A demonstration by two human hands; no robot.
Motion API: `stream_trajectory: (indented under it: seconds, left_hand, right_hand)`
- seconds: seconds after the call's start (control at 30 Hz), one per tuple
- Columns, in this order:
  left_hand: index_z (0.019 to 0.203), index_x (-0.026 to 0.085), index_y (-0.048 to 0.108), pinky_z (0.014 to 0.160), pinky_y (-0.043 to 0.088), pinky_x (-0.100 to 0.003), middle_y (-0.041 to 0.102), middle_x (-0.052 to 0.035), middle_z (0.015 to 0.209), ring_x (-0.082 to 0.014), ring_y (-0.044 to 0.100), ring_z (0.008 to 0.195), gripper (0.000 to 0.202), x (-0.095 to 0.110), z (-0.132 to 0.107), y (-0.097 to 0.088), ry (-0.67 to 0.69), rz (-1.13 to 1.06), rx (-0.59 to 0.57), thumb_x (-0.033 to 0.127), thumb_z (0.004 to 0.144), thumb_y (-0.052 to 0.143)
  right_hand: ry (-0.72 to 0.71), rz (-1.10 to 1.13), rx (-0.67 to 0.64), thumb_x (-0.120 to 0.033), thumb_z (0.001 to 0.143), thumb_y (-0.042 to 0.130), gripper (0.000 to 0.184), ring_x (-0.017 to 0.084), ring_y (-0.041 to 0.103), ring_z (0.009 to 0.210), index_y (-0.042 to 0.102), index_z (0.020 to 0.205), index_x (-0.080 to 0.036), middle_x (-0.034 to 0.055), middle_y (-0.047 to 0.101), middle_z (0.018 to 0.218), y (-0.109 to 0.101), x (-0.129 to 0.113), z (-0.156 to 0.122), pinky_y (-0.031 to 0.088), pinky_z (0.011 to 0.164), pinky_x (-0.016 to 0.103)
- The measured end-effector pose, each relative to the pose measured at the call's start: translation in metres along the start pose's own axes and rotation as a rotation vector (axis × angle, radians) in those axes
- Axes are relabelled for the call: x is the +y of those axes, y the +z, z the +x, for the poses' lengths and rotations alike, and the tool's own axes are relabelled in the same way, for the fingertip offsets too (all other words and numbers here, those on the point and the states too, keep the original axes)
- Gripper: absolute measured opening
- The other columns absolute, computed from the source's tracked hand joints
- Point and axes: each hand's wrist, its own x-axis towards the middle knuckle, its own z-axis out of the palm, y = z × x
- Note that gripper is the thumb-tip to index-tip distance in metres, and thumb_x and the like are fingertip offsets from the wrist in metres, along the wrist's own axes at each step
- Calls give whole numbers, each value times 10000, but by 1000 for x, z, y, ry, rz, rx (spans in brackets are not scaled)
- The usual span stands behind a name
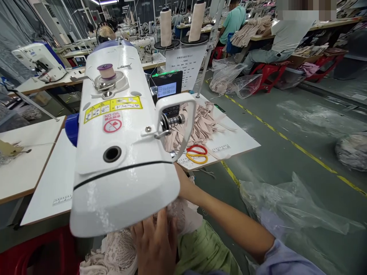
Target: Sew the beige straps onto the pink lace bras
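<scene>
A white sewing machine (123,152) fills the middle of the view and hides its needle area from me. Below its front edge, my left hand (155,244) has its fingers bent over pale lace fabric (177,215), seemingly gripping it. More cream lace pieces (119,248) are bunched to the left of that hand. My right forearm (212,206) reaches in from the lower right, and the hand at its end is hidden behind the machine head. Red-and-yellow-handled scissors (197,154) lie on the white table (241,143), beside a heap of beige fabric strips (197,124).
Two thread cones (165,28) stand behind the machine, near a lit control panel (166,89). A red stool (40,248) is at lower left. Plastic bags (286,206) lie on the floor to the right. Co-workers (235,21) sit at the back.
</scene>
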Motion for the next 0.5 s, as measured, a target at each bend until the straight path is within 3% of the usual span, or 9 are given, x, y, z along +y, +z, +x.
stream_trajectory:
  seconds: [0.27,0.5]
  left_hand:
    - [1320,177,585,1023,381,-447,587,-191,1276,-329,575,1147,475,-5,2,1,114,47,55,263,858,653]
    - [1343,212,569,1038,376,-421,608,-167,1250,-314,575,1155,481,-4,5,2,88,33,65,262,871,640]
  right_hand:
    - [-34,-4,-21,-29,725,520,216,203,541,808,573,817,-217,47,561,931,0,3,1,486,722,322]
    - [-88,23,-1,-53,743,517,172,226,551,879,568,808,-205,59,559,922,-1,2,2,479,761,339]
